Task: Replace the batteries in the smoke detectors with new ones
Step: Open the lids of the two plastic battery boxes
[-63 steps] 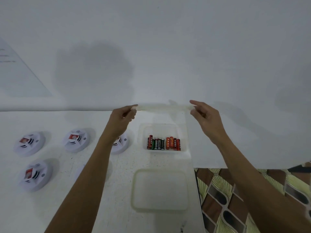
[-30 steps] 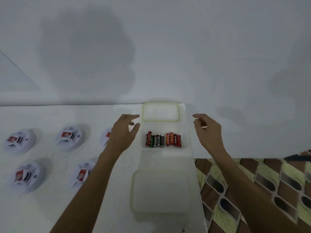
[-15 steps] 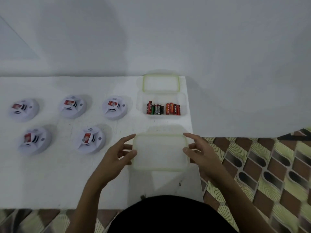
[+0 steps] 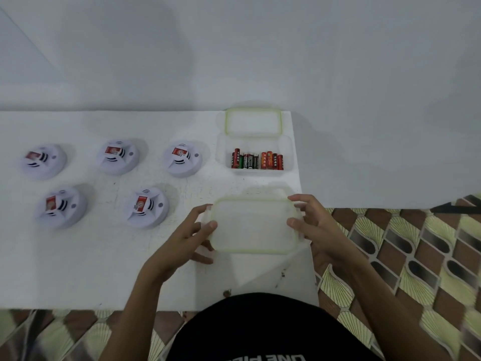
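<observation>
Several white smoke detectors with red labels lie on the white table; the nearest one sits just left of my hands. An open clear container at the back right holds a row of red and black batteries. Its green-rimmed lid lies behind it. A second clear container with a green-rimmed lid is at the front right. My left hand grips its left end and my right hand grips its right end, thumbs on top of the lid.
The table's right edge runs close beside both containers, with patterned floor tiles beyond it. A white wall rises directly behind the table. My black shirt shows at the bottom.
The first lid was set down behind the battery container. Both hands then came back to the near container and now hold its two ends. The camera has tilted downward.
</observation>
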Action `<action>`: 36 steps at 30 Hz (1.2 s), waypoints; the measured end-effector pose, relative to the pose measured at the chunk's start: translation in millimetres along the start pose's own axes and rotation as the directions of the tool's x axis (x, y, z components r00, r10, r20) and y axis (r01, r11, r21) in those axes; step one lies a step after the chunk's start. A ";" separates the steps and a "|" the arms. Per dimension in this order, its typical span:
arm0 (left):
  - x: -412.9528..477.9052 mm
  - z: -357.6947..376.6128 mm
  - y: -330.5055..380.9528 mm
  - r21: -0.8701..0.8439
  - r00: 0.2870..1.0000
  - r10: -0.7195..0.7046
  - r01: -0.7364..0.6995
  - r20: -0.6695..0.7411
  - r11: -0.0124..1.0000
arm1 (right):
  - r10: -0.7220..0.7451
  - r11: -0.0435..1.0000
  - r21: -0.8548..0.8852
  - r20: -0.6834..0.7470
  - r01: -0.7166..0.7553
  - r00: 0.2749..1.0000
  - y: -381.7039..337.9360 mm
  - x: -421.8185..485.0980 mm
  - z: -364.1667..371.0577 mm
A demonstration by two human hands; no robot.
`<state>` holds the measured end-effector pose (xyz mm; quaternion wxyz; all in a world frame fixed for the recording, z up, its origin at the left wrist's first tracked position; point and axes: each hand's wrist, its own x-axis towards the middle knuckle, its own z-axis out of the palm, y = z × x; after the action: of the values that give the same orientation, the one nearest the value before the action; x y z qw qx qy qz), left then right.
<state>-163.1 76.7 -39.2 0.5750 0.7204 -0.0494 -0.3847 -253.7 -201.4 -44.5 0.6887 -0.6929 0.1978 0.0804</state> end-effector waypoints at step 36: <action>12.8 17.1 -7.1 -0.057 0.997 0.070 -0.071 -0.019 0.996 | 0.068 0.996 0.053 0.076 -0.072 0.995 0.1 -14.7 25.7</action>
<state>-167.2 59.0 -52.5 0.6091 0.7047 -0.0587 -0.3591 -263.0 -173.7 -39.9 0.7115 -0.6624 0.1984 0.1248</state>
